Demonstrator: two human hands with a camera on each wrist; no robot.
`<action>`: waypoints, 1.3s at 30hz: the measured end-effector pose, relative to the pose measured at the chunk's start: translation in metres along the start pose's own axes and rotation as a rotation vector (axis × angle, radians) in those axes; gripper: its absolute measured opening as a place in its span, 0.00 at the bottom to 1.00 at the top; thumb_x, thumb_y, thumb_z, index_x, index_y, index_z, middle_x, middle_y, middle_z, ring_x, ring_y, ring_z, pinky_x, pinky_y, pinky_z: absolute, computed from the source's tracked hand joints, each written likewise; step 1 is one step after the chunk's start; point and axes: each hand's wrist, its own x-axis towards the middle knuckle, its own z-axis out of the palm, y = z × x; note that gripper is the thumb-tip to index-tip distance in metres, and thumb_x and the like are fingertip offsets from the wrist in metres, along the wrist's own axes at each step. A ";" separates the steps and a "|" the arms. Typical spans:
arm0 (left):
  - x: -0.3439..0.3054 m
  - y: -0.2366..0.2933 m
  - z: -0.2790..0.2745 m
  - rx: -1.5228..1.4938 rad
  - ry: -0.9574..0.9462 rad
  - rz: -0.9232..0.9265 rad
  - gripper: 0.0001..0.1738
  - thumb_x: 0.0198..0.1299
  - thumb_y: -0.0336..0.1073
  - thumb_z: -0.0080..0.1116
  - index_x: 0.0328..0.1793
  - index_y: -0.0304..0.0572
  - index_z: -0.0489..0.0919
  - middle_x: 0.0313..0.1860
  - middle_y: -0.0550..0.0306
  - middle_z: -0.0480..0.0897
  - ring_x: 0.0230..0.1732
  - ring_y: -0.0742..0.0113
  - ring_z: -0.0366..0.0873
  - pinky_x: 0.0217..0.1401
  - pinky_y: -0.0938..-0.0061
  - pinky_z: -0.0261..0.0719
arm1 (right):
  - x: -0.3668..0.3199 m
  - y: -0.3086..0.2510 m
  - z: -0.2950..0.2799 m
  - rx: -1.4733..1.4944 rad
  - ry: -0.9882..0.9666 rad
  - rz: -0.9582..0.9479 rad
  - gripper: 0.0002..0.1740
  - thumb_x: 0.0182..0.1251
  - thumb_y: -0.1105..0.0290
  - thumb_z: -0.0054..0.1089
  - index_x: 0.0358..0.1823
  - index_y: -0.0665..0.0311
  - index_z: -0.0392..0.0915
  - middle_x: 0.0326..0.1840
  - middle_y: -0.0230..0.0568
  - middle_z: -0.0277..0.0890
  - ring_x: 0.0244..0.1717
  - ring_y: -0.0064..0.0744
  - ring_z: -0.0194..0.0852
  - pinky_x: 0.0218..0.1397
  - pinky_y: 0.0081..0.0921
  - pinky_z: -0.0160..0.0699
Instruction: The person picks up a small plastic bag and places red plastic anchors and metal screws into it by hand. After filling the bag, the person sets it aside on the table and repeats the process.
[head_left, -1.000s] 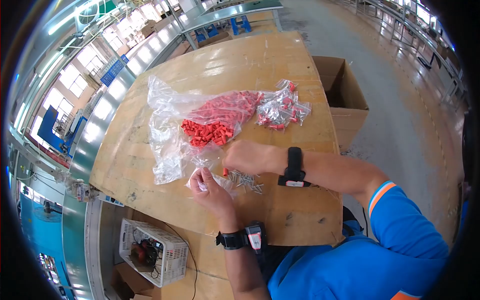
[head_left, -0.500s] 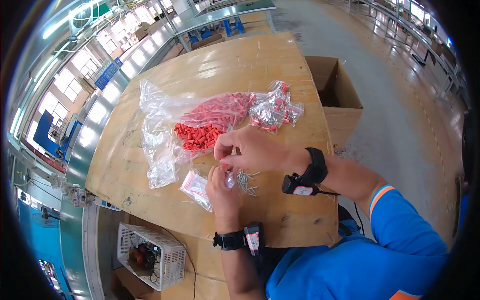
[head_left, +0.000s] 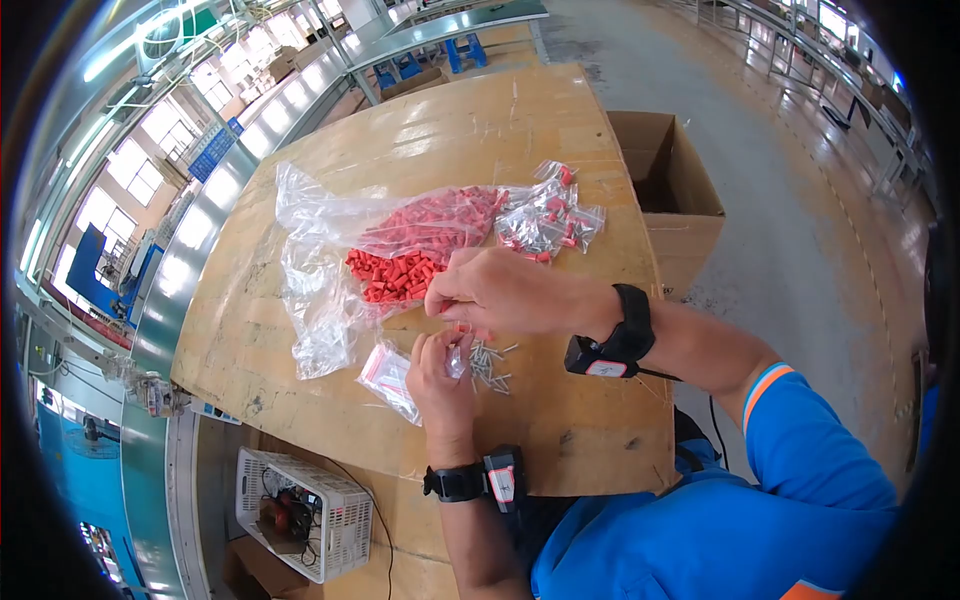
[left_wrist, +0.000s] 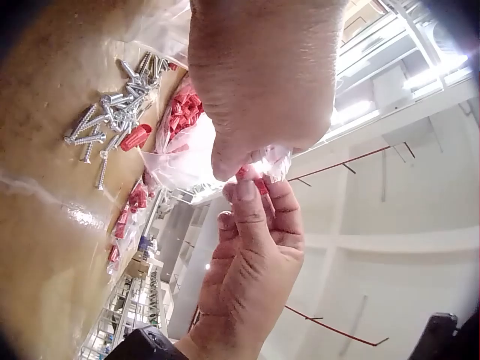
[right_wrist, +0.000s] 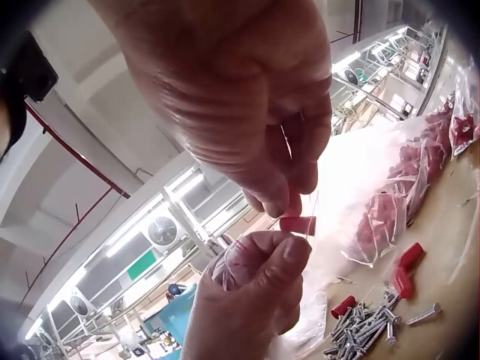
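Note:
My left hand [head_left: 442, 388] grips a small clear plastic bag [right_wrist: 236, 268], crumpled partly inside the fingers. Just over it, my right hand [head_left: 515, 292] comes in from the right with thumb and fingers pinching a red plastic tube piece [right_wrist: 298, 225] at the bag. Fingertips of both hands nearly meet there in the left wrist view. A pile of silver screws [right_wrist: 364, 330] lies beside the left hand, with loose red pieces [right_wrist: 405, 274] at its edge. To the left is a stack of flat clear bags with red strips [head_left: 392, 382].
A large clear bag [head_left: 310, 270] spills many red pieces [head_left: 395, 275] beyond the hands. Filled small bags [head_left: 550, 215] are heaped to its right on the wooden table [head_left: 480, 110]. A cardboard box [head_left: 680, 235] stands off the right edge; a white crate [head_left: 345, 525] sits lower left.
Away from the stack of flat bags, the left hand has shifted right, uncovering it. The right hand has turned and now meets the left at the small bag. The head view has shifted slightly.

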 end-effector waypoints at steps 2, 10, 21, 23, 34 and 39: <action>0.000 -0.003 0.000 0.009 -0.002 0.006 0.05 0.52 0.24 0.60 0.34 0.32 0.75 0.28 0.50 0.75 0.30 0.55 0.73 0.35 0.69 0.70 | 0.000 0.000 0.005 0.078 -0.002 0.027 0.05 0.55 0.72 0.60 0.31 0.67 0.78 0.29 0.44 0.76 0.38 0.40 0.76 0.40 0.32 0.72; 0.001 -0.002 0.001 -0.021 0.087 0.011 0.05 0.54 0.26 0.60 0.33 0.32 0.75 0.26 0.50 0.74 0.28 0.56 0.72 0.34 0.69 0.70 | -0.005 0.022 0.009 0.034 0.073 -0.183 0.07 0.54 0.70 0.62 0.28 0.67 0.79 0.30 0.42 0.78 0.40 0.43 0.75 0.47 0.37 0.71; 0.001 -0.005 -0.001 0.143 0.325 0.069 0.06 0.56 0.31 0.61 0.32 0.35 0.77 0.26 0.52 0.77 0.29 0.60 0.74 0.35 0.70 0.71 | -0.041 0.015 -0.009 -0.342 -0.364 0.328 0.07 0.48 0.65 0.66 0.25 0.59 0.80 0.28 0.36 0.76 0.40 0.40 0.70 0.45 0.37 0.67; 0.001 -0.004 -0.001 0.110 0.246 0.032 0.06 0.56 0.31 0.61 0.32 0.35 0.77 0.26 0.52 0.76 0.29 0.60 0.74 0.35 0.69 0.70 | -0.044 0.013 -0.004 -0.408 -0.469 0.295 0.08 0.47 0.63 0.66 0.25 0.58 0.80 0.27 0.36 0.75 0.39 0.39 0.70 0.45 0.38 0.65; -0.001 -0.006 -0.003 0.100 0.328 -0.103 0.08 0.57 0.32 0.60 0.32 0.34 0.76 0.25 0.53 0.75 0.27 0.61 0.71 0.33 0.70 0.69 | -0.044 0.025 0.022 -0.562 -0.417 0.258 0.06 0.48 0.68 0.57 0.20 0.61 0.79 0.24 0.43 0.76 0.34 0.45 0.74 0.38 0.43 0.68; -0.001 -0.011 -0.003 0.087 0.346 -0.094 0.09 0.58 0.33 0.60 0.32 0.33 0.76 0.25 0.53 0.75 0.27 0.62 0.71 0.33 0.70 0.69 | -0.037 0.021 0.031 -0.504 -0.379 0.280 0.09 0.51 0.66 0.58 0.21 0.65 0.78 0.24 0.48 0.77 0.31 0.51 0.76 0.35 0.43 0.74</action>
